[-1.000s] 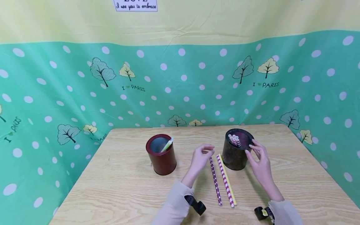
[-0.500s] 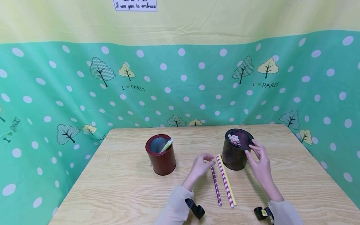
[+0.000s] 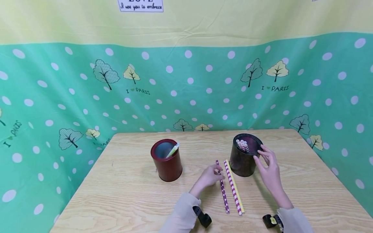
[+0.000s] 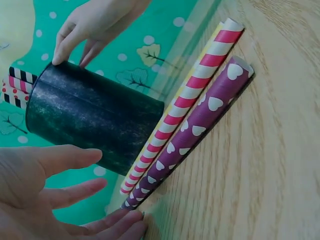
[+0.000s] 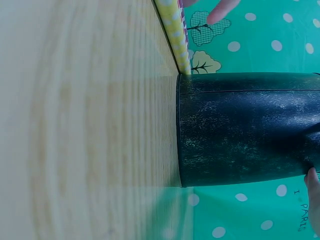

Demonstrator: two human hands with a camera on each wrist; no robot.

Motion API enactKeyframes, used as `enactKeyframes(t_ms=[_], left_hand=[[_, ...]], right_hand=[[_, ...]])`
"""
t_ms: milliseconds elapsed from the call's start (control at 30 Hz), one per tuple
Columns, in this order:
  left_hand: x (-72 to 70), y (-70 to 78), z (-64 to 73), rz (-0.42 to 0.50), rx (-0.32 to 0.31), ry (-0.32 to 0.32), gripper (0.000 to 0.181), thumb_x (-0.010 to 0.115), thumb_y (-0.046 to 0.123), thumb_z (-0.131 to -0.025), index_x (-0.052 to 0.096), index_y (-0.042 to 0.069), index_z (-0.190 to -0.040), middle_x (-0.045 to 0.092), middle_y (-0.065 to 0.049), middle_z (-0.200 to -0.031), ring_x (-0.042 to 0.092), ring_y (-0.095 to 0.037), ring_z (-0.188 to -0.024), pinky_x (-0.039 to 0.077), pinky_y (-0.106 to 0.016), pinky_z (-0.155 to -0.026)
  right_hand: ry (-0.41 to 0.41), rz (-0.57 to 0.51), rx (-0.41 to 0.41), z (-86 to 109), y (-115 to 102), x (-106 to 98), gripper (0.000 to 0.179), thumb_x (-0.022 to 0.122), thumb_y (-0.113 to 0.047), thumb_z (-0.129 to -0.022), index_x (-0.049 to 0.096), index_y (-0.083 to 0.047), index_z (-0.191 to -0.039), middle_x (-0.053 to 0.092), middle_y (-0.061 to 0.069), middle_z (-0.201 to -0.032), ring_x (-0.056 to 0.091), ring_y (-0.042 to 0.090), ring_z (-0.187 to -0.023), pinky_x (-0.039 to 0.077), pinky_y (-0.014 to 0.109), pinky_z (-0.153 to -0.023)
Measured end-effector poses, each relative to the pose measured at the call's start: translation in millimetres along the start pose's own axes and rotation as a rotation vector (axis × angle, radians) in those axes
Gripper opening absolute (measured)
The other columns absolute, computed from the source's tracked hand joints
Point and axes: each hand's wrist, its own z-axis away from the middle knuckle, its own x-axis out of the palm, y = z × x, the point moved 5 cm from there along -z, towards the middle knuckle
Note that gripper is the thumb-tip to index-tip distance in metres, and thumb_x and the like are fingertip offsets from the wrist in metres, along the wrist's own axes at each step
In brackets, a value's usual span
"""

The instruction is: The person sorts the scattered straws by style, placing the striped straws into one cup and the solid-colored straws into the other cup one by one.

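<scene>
My left hand (image 3: 210, 175) is over a purple paper straw (image 3: 224, 195) with white hearts, its fingers loosely spread. In the left wrist view its lower fingertips are right at the far end of that straw (image 4: 215, 104). Side by side with it lie a red-and-white striped straw (image 3: 234, 190) and a yellow straw (image 3: 239, 197); the yellow one shows white dots in the right wrist view. On the right, my right hand (image 3: 271, 171) holds a dark round can (image 3: 242, 161) by its rim, thumb and fingers at the edge. Several patterned straws (image 3: 242, 144) stand in this can.
A dark red can (image 3: 169, 166) stands on the left of the wooden table (image 3: 122, 191), with a pale green and white slim item (image 3: 174, 149) leaning inside. Behind the table hangs a green dotted curtain (image 3: 163, 106).
My left hand has come down and nearer along the purple straw, uncovering its far end. The right hand stays at the can's rim, and both cans keep their places.
</scene>
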Motion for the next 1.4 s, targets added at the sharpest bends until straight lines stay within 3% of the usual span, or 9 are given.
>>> enactKeyframes(t_ms=[400, 900, 1033, 1200, 1400], left_hand=[[6.8, -3.3, -1.1, -0.037, -0.041, -0.046, 0.031, 0.067, 0.007, -0.074, 0.059, 0.001, -0.103, 0.051, -0.003, -0.067, 0.044, -0.008, -0.048, 0.040, -0.020, -0.043], [9.8, -4.5, -3.1, -0.169, 0.014, 0.000, 0.029, 0.072, 0.010, -0.069, 0.062, 0.002, -0.096, 0.047, 0.004, -0.058, 0.040, -0.005, -0.042, 0.036, -0.018, -0.043], [10.0, -5.8, -4.5, -0.221, 0.021, 0.014, 0.030, 0.074, 0.014, -0.068, 0.063, 0.003, -0.094, 0.047, 0.005, -0.059, 0.042, -0.005, -0.044, 0.036, -0.018, -0.048], [10.7, -9.0, -4.9, -0.221, 0.001, 0.027, 0.029, 0.074, 0.014, -0.068, 0.063, 0.004, -0.093, 0.048, 0.005, -0.056, 0.044, -0.005, -0.041, 0.036, -0.018, -0.047], [10.2, -9.0, -5.8, -0.247, 0.023, 0.052, 0.032, 0.076, 0.013, -0.065, 0.064, 0.004, -0.093, 0.051, 0.005, -0.061, 0.044, -0.005, -0.044, 0.037, -0.018, -0.051]], right_hand=[[-0.001, 0.001, -0.001, 0.2, 2.1, 0.4, 0.022, 0.056, 0.012, -0.079, 0.049, 0.014, -0.100, 0.043, 0.024, -0.122, 0.037, 0.000, -0.116, 0.031, 0.008, -0.092], [0.000, 0.010, -0.006, 1.0, 5.5, 0.4, 0.023, 0.056, 0.012, -0.079, 0.050, 0.013, -0.101, 0.043, 0.023, -0.122, 0.037, -0.001, -0.116, 0.031, 0.008, -0.091], [-0.001, 0.000, -0.016, 0.9, 16.0, 1.0, 0.024, 0.057, 0.012, -0.078, 0.050, 0.011, -0.101, 0.043, 0.022, -0.123, 0.037, -0.001, -0.116, 0.031, 0.007, -0.091], [-0.008, 0.000, -0.005, 1.3, 36.9, 2.6, 0.024, 0.059, 0.007, -0.079, 0.051, 0.008, -0.102, 0.043, 0.017, -0.125, 0.036, -0.001, -0.116, 0.031, 0.007, -0.091], [-0.010, 0.001, -0.015, 2.0, 41.6, 2.7, 0.023, 0.059, 0.003, -0.081, 0.051, 0.007, -0.103, 0.043, 0.016, -0.125, 0.036, -0.001, -0.117, 0.030, 0.007, -0.092]])
